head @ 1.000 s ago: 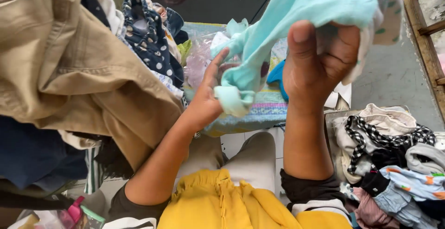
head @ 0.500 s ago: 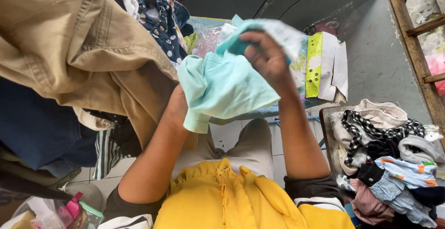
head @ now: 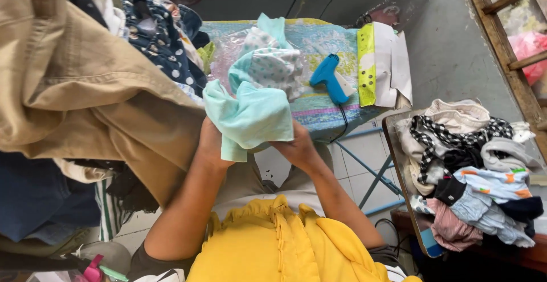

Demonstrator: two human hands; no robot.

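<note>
Both my hands hold a small mint-green garment (head: 250, 114) with a white dotted part, just in front of the ironing board (head: 325, 108). My left hand (head: 209, 140) grips its lower left edge. My right hand (head: 297, 147) grips its lower right edge from beneath. The garment hangs bunched between them, its top lying over the board's near edge. A blue glue gun (head: 329, 78) lies on the board to the right of the garment.
Tan trousers (head: 74, 94) and dark dotted clothes (head: 154, 37) hang at the left. A pile of mixed clothes (head: 473, 168) sits on a table at the right. A yellow and white folded item (head: 382, 65) lies on the board's right end. A yellow garment (head: 273, 248) lies on my lap.
My hands have come down from in front of my face to the board's near edge with the mint garment. The right hand moved from on top of the cloth to beneath it.
</note>
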